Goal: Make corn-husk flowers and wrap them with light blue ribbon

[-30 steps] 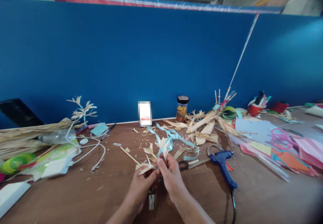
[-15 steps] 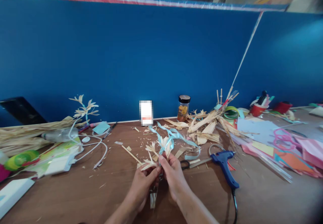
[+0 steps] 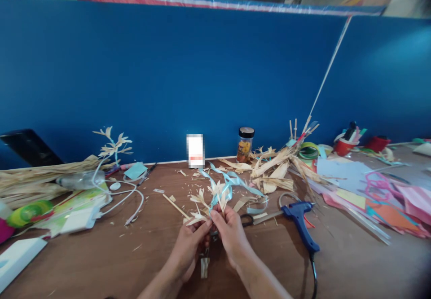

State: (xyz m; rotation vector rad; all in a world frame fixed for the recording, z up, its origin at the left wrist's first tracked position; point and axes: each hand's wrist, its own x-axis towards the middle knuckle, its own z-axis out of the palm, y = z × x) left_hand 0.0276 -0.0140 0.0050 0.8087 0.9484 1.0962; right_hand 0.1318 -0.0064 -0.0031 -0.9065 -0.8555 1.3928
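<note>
Between my two hands is a corn husk flower (image 3: 198, 199) with pale, pointed petals. My left hand (image 3: 189, 240) pinches its lower part, fingertips closed. My right hand (image 3: 233, 232) is closed too, thumb and forefinger pressed on the light blue ribbon (image 3: 230, 183) wound about the flower's stem. The ribbon's loose length trails over the table behind the petals. The stem under my fingers is mostly hidden. Just right of my right hand lie scissors (image 3: 261, 218), and beyond them a blue glue gun (image 3: 301, 224).
On the brown table (image 3: 134, 267), a jar with a black lid (image 3: 245, 145) stands by the blue partition. Dried husks (image 3: 274, 169) lie to its right. A finished husk flower (image 3: 116, 145), white cable (image 3: 141, 202) and plastic bottle (image 3: 82, 180) are at left; coloured papers (image 3: 390, 213) at right.
The left flower petals have shifted slightly left and spread. My right thumb has come lower, closer to my left fingertips. The things on the table have stayed put.
</note>
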